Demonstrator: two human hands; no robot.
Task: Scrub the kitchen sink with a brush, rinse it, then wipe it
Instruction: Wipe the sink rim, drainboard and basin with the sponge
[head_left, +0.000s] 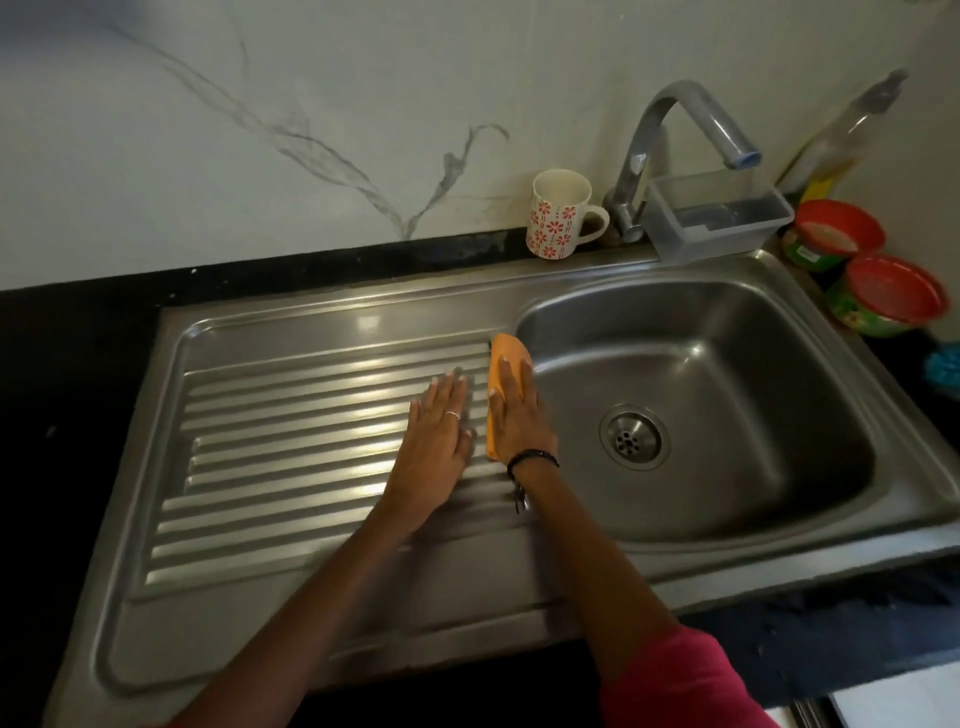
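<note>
Seen from the head camera: right hand (514, 415) laid flat, fingers straight and together, pressing a folded orange cloth (503, 364) onto the ridge between drainboard and basin, cloth end poking out beyond the fingertips; dark cord bracelet (530, 457) at the wrist, pink sleeve (691, 680) further up. Left hand (436, 431) just beside it, palm down, fingers straight and slightly spread on the ribbed drainboard (291, 441), holding nothing, thin ring on one finger. Stainless steel sink (727, 332), smooth and dully glossy, rounded basin with a perforated round drain (634, 437). Curved metal tap (675, 140) behind. White mug with red flowers (558, 213) left of the tap base, clear plastic box (719, 215) to its right, two red-lidded tubs (862, 260) at far right. Black countertop (78, 338), white veined wall.
</note>
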